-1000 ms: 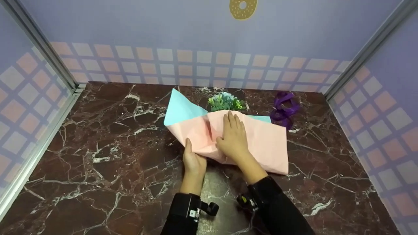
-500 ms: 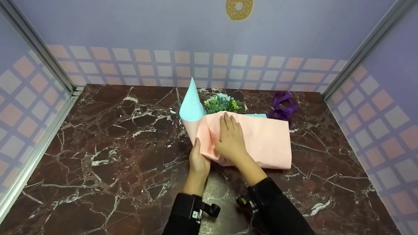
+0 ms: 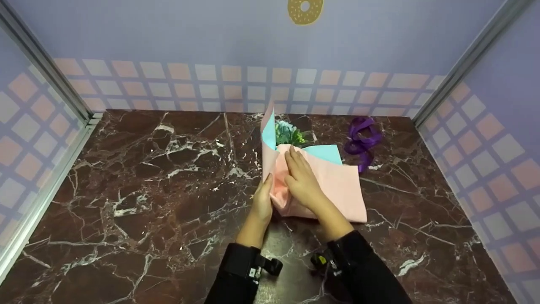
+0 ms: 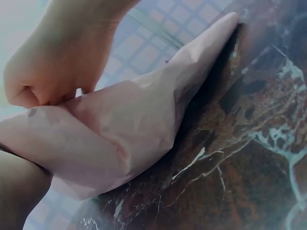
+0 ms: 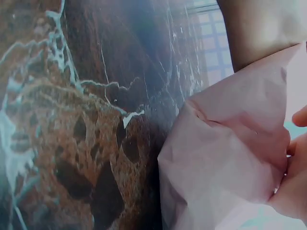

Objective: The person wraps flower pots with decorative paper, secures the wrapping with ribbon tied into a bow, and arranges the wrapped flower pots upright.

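Head view, frame centre: pink paper (image 3: 337, 190) just below flowers (image 3: 287, 133), pinched along its lower left edge by left hand (image 3: 262, 203), fingers mostly hidden; pressed under right hand (image 3: 304, 179), fingers nearly straight, gripping nothing. Might slip or crease crookedly if pulled harder than pressed.

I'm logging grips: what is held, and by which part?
The left hand holds the pink paper by its upturned left side; the right hand rests on top.

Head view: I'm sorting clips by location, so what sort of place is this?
Probably a booth-like craft workspace: lilac panels stand on three sides of a marbled tabletop, and pink-and-blue paper lies on it.
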Tool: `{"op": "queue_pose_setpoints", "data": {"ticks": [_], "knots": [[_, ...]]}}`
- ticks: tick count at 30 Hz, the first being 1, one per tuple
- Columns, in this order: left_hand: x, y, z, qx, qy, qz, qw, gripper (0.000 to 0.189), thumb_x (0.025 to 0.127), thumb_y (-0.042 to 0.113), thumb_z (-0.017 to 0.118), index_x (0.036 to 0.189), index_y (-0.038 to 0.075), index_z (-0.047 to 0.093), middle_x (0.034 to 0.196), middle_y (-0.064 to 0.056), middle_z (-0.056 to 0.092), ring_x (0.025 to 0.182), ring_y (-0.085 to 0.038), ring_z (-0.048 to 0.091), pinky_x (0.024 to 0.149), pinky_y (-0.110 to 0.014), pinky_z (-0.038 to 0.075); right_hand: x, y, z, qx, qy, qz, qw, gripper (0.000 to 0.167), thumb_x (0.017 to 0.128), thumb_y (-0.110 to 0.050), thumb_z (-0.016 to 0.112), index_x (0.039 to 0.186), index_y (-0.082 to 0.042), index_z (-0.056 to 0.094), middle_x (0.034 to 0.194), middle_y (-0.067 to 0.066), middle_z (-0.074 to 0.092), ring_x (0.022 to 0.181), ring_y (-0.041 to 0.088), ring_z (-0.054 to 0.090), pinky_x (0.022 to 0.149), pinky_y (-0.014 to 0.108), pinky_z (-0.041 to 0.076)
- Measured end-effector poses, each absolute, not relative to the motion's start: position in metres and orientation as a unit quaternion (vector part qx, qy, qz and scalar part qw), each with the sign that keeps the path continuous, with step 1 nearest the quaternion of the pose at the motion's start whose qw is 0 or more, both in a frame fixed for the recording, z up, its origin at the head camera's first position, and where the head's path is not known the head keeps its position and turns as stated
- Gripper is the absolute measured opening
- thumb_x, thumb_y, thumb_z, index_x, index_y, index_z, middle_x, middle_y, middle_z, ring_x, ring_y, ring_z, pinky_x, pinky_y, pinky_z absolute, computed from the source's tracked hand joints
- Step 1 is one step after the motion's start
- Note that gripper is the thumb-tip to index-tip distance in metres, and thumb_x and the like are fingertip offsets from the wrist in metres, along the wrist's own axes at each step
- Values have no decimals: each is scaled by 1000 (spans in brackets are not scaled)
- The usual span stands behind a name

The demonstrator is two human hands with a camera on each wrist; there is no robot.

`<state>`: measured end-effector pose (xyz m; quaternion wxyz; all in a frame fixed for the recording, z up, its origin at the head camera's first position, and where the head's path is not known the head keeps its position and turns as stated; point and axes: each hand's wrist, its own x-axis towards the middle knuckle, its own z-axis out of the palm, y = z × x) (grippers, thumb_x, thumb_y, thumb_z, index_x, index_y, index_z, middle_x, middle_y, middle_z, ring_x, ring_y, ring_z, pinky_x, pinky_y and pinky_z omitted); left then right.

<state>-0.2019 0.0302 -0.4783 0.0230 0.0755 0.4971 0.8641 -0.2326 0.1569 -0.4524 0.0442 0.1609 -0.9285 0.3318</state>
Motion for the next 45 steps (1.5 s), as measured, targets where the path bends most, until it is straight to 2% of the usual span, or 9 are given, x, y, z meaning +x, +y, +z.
{"op": "queue_pose_setpoints", "data": {"ticks": [4, 5, 8, 12, 18, 26, 33, 40, 45], "knots": [[-203, 33, -476, 96, 549, 829, 44, 58, 102, 16, 30, 150, -11, 12, 157, -26, 16, 143, -34, 21, 114, -29, 24, -234, 163, -451, 160, -898, 408, 34, 64, 85, -7, 35, 148, 5, 31, 158, 16, 21, 146, 34, 14, 119, 45, 9], [-204, 34, -475, 107, 565, 816, 48, 58, 102, 15, 30, 151, -9, 10, 158, -24, 14, 143, -32, 21, 106, -25, 35, -233, 164, -451, 158, -889, 428, 36, 64, 84, -6, 35, 148, 4, 32, 158, 16, 22, 146, 34, 14, 119, 45, 10], [-207, 36, -473, 150, 625, 765, 40, 58, 102, 13, 30, 154, -1, 8, 161, -17, 3, 146, -28, 8, 111, -25, 24, -231, 169, -454, 163, -856, 488, 47, 66, 82, -1, 33, 147, 5, 33, 156, 19, 26, 145, 34, 17, 118, 44, 12], [-212, 37, -470, 194, 709, 679, 3, 58, 101, 12, 31, 155, 5, 11, 162, -9, -1, 147, -26, -11, 117, -40, -8, -229, 173, -457, 168, -804, 568, 51, 62, 83, 1, 31, 143, 14, 33, 151, 27, 30, 142, 37, 24, 117, 45, 18], [-215, 41, -468, 201, 799, 566, -26, 58, 101, 13, 35, 155, 8, 18, 161, -8, 7, 147, -32, -6, 117, -50, -6, -226, 177, -461, 143, -741, 656, 9, 61, 87, -6, 26, 140, 23, 25, 147, 35, 30, 139, 41, 25, 117, 46, 16], [-216, 54, -462, 187, 885, 424, -38, 61, 97, 15, 37, 156, 15, 19, 161, -4, 8, 147, -33, -3, 116, -55, -2, -227, 177, -460, 138, -735, 664, 5, 66, 95, -23, 27, 145, 18, 18, 153, 31, 22, 143, 38, 19, 118, 44, 14], [-215, 62, -461, 177, 913, 365, -47, 56, 101, 21, 33, 155, 15, 22, 161, -3, 13, 146, -35, -1, 115, -59, 1, -229, 171, -460, 70, -767, 637, 45, 54, 100, -28, 46, 134, 14, 46, 122, 26, 59, 116, 35, 56, 103, 44, 43], [-216, 61, -462, 187, 912, 363, -46, 64, 94, 19, 39, 155, 12, 21, 161, 0, 12, 147, -34, -3, 115, -57, 0, -227, 170, -461, 18, -753, 656, 55, 48, 98, -20, 33, 121, 15, 55, 115, 23, 63, 107, 25, 59, 96, 33, 46], [-219, 49, -463, 212, 886, 411, -35, 64, 97, 34, 39, 154, 11, 23, 161, -1, 12, 147, -33, -3, 115, -56, -2, -225, 170, -462, 11, -732, 679, 54, 47, 92, -18, 30, 111, 17, 56, 100, 20, 66, 88, 16, 61, 81, 24, 50]]}}
